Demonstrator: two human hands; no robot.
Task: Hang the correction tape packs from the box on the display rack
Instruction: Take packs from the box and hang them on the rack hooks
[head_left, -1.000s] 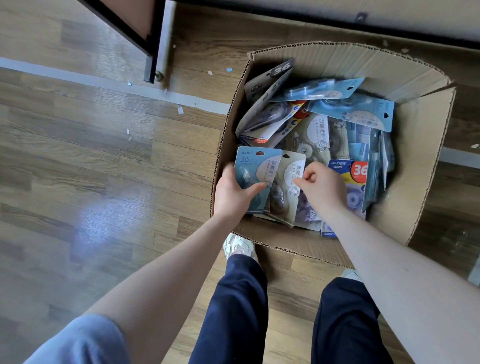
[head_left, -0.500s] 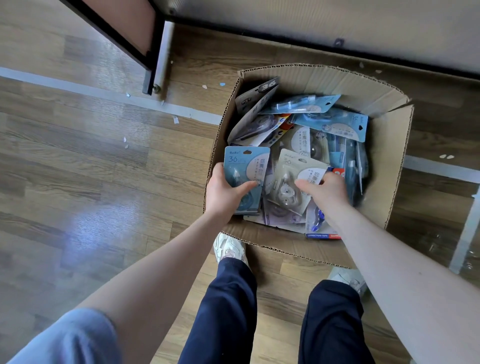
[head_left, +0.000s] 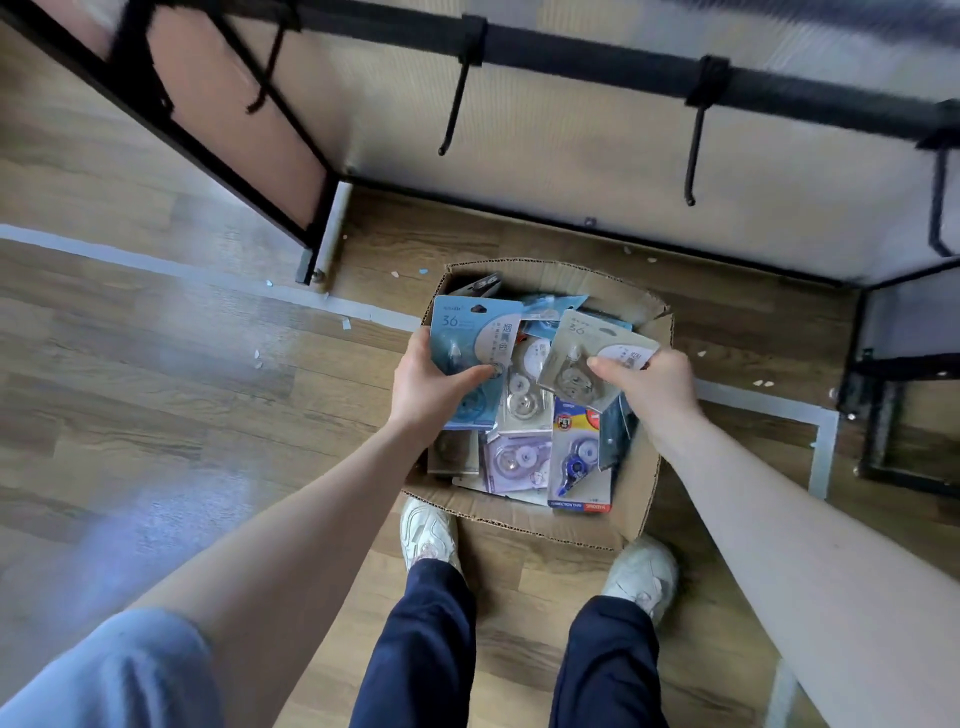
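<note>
One cardboard box (head_left: 631, 499) stood on the floor. Above the box, two hands each held one pack: a blue pack (head_left: 470, 338) and a beige pack (head_left: 587, 353). Behind the box, four black hooks (head_left: 451, 111) hung.

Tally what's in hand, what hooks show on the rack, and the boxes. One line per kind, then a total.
Packs in hand: 2, the blue pack in the left hand and the beige pack in the right hand
Rack hooks clearly visible: 2
Cardboard box: 1
Total: 5
</note>
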